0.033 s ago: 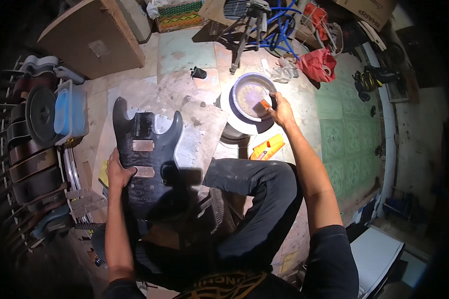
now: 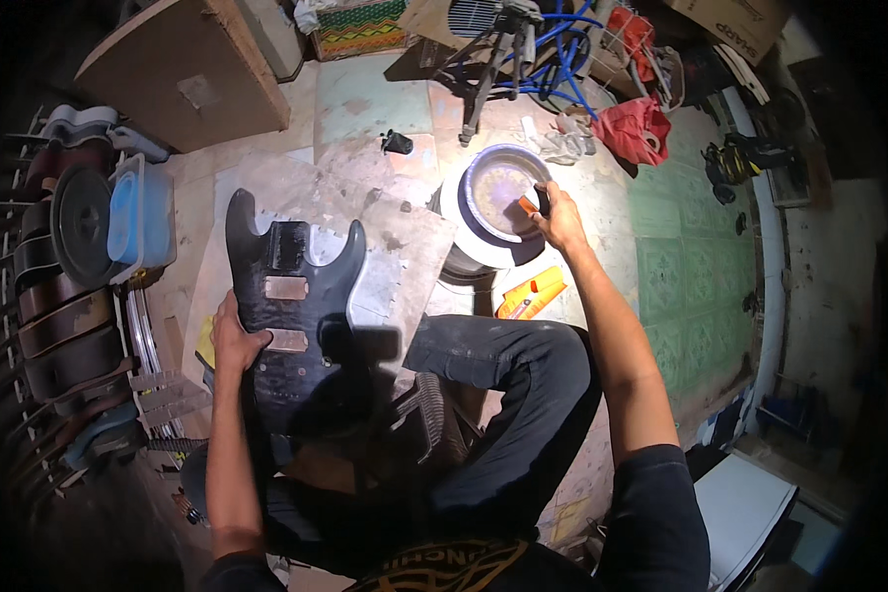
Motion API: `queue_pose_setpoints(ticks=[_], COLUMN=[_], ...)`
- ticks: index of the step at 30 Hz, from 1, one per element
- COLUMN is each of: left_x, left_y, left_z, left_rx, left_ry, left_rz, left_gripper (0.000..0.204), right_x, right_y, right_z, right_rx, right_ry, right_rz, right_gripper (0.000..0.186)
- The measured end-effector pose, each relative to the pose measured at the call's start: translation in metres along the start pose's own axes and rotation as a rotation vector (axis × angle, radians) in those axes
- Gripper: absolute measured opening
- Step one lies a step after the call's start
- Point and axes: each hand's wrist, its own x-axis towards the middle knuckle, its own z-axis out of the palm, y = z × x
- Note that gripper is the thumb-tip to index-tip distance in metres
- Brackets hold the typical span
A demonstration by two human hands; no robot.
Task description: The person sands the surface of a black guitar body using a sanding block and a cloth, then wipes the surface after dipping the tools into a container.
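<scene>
A black electric guitar body (image 2: 284, 380) with two horns and rectangular cut-outs rests at my left, its lower part in shadow. My left hand (image 2: 237, 340) grips its left edge, thumb lying over the face near the lower cut-out. To the right, a round basin (image 2: 476, 219) with a pale purple rim holds a shallow cloudy liquid. My right hand (image 2: 562, 219) reaches over the basin's right rim, fingers closed on a small orange-and-dark block (image 2: 530, 206); its exact kind is unclear. A yellow-orange packet (image 2: 531, 296) lies just below the basin.
A stained flat board (image 2: 405, 232) lies under the guitar body. At far left stand a rack of curved dark pieces (image 2: 64, 326) and a clear plastic tub (image 2: 153, 227). Blue hose (image 2: 562, 64), a metal stand (image 2: 481, 84) and a red bag (image 2: 633, 130) sit at the back.
</scene>
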Motion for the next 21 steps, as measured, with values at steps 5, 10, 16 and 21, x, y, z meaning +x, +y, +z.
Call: queue_pose_setpoints(ticks=[5,10,16,21], left_x=[-0.003,0.001,0.004,0.015], left_y=[0.011,0.021,-0.003,-0.02], left_z=[0.015,0.015,0.009,0.013], left_rx=[0.115,0.135,0.031,0.064], left_ry=[-0.037,-0.063,-0.055,-0.052], left_rz=[-0.038,-0.041,0.068,0.094], left_gripper=[0.118,0.122,0.122,0.118], right_x=[0.02,0.025,0.029,-0.028], right_y=[0.016,0.02,-0.032,-0.106], right_z=[0.037,0.057,0.021,-0.004], right_rx=[-0.109,-0.134,0.487,0.534], right_ry=[-0.073,-0.089,0.002,-0.094], right_rz=[-0.05,0.002,0.231,-0.057], right_gripper=[0.064,0.065,0.054,0.055])
